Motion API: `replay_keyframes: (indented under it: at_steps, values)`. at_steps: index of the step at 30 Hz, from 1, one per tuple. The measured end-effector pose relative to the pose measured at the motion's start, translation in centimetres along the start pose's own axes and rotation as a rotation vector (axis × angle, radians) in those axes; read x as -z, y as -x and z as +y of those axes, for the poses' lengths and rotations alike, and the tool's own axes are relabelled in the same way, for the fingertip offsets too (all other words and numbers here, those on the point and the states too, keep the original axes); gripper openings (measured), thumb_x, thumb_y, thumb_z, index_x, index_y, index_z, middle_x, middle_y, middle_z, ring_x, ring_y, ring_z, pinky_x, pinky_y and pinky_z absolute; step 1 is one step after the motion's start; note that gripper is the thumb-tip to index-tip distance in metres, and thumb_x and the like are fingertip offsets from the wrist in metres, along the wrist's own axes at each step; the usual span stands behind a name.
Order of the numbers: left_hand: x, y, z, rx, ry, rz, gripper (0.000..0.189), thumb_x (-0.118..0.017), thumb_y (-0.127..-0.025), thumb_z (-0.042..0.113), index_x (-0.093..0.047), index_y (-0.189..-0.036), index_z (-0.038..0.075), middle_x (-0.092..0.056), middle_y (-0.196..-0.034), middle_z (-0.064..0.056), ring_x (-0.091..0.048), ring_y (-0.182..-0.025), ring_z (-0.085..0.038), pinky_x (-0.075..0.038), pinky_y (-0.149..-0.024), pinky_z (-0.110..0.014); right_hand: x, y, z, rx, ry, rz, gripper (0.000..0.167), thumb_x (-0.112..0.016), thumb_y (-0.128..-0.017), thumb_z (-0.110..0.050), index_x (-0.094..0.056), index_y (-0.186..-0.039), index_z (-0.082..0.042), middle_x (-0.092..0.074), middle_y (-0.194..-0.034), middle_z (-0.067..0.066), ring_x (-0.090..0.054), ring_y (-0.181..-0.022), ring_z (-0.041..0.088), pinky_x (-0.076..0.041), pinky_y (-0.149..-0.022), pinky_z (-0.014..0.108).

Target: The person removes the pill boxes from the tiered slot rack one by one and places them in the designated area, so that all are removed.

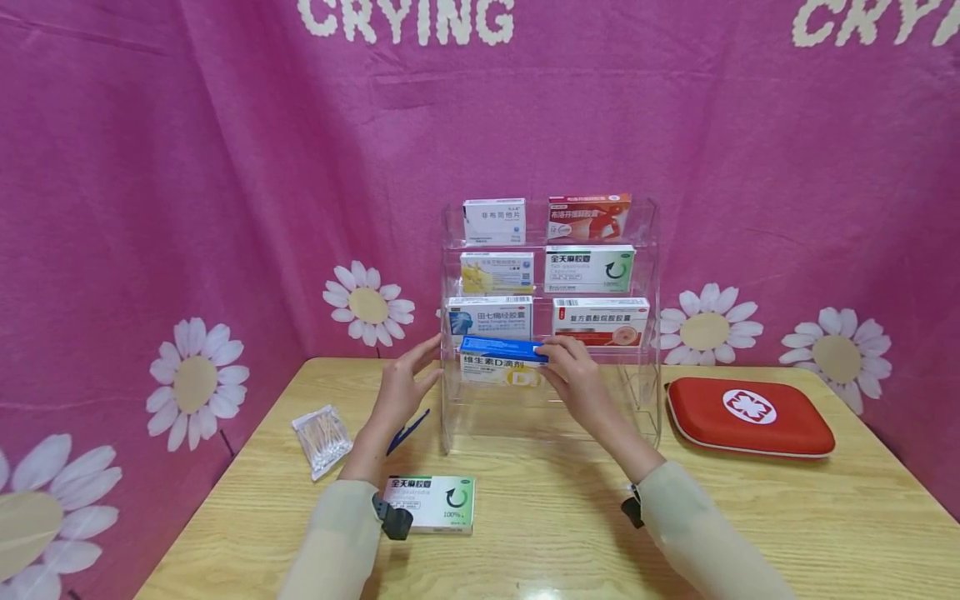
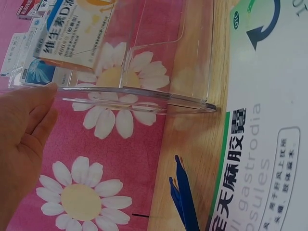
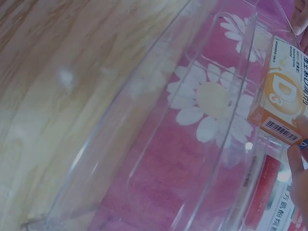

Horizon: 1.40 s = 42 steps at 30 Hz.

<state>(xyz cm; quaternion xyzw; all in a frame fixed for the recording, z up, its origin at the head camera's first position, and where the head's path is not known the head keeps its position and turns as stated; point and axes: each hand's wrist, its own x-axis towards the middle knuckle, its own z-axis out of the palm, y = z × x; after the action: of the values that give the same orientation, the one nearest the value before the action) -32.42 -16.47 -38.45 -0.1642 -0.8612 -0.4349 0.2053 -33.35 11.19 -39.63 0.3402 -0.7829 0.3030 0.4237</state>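
My right hand [image 1: 581,383] pinches the right end of a vitamin D drops box [image 1: 497,369], white with a blue top and a yellow D mark. The box is tilted at the front left of a clear acrylic display rack [image 1: 447,421], before its lower tiers. In the right wrist view, fingers [image 3: 297,166] touch the barcode end of the box [image 3: 284,94]. My left hand [image 1: 401,387] is at the rack's left side, its fingertips touching the side panel's edge [image 2: 120,90]. Medicine boxes, including a white-and-blue capsule box [image 1: 491,321], stand in pairs on the tiers above.
A green-and-white capsule box [image 1: 442,504] lies on the table near my left forearm. Blue tweezers [image 1: 408,432] and a bag of cotton swabs [image 1: 322,442] lie left of the rack. A red first-aid case [image 1: 750,417] sits at right. A pink flowered curtain [image 1: 225,208] hangs behind.
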Motion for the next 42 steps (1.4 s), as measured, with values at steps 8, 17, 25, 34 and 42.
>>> replay_keyframes:
  at_steps: [8, 17, 25, 34, 42]
  values:
    - [0.1, 0.2, 0.1, -0.006, 0.002, 0.001, 0.055, -0.068, -0.088, -0.001, -0.052, -0.14, 0.006, -0.061, -0.136, -0.016, -0.061, -0.123, -0.032, -0.053, -0.102, -0.04, 1.5, 0.0, -0.5, -0.016, 0.022, 0.037, 0.03, -0.079, -0.075, 0.002, -0.07, -0.104, 0.0, -0.066, -0.11, 0.017, -0.065, -0.1, 0.03, -0.062, -0.083, 0.041]
    - [0.2, 0.2, 0.1, 0.008, 0.007, -0.011, 0.054, -0.067, -0.089, 0.0, -0.052, -0.14, 0.008, -0.061, -0.136, -0.015, -0.061, -0.124, -0.031, -0.053, -0.103, -0.04, 3.0, 1.1, -1.3, 0.012, 0.026, 0.045, 0.035, -0.082, -0.071, 0.002, -0.07, -0.104, -0.003, -0.066, -0.107, 0.014, -0.066, -0.098, 0.025, -0.058, -0.088, 0.024]
    - [0.2, 0.2, 0.1, 0.018, 0.006, -0.016, 0.054, -0.067, -0.089, 0.0, -0.052, -0.14, 0.009, -0.06, -0.138, -0.014, -0.06, -0.125, -0.031, -0.053, -0.103, -0.04, 4.0, 3.1, -2.0, -0.041, -0.043, -0.041, 0.036, -0.082, -0.071, 0.002, -0.071, -0.104, -0.006, -0.067, -0.105, 0.009, -0.065, -0.099, 0.024, -0.043, -0.097, 0.002]
    - [0.1, 0.1, 0.0, 0.021, 0.004, -0.018, 0.054, -0.066, -0.09, 0.0, -0.051, -0.141, 0.01, -0.06, -0.138, -0.013, -0.06, -0.126, -0.03, -0.052, -0.104, -0.041, 4.9, 5.4, -2.3, -0.138, -0.136, -0.242, 0.028, -0.08, -0.076, -0.002, -0.07, -0.101, -0.008, -0.07, -0.103, 0.007, -0.069, -0.091, 0.022, -0.062, -0.082, 0.04]
    - [0.2, 0.1, 0.0, 0.015, 0.006, -0.021, 0.054, -0.066, -0.09, 0.001, -0.051, -0.141, 0.01, -0.06, -0.138, -0.013, -0.06, -0.125, -0.03, -0.053, -0.104, -0.04, 5.3, 6.7, -1.9, -0.308, -0.329, -0.474, 0.021, -0.075, -0.083, -0.005, -0.069, -0.102, -0.006, -0.067, -0.102, 0.009, -0.07, -0.089, 0.017, -0.064, -0.081, 0.034]
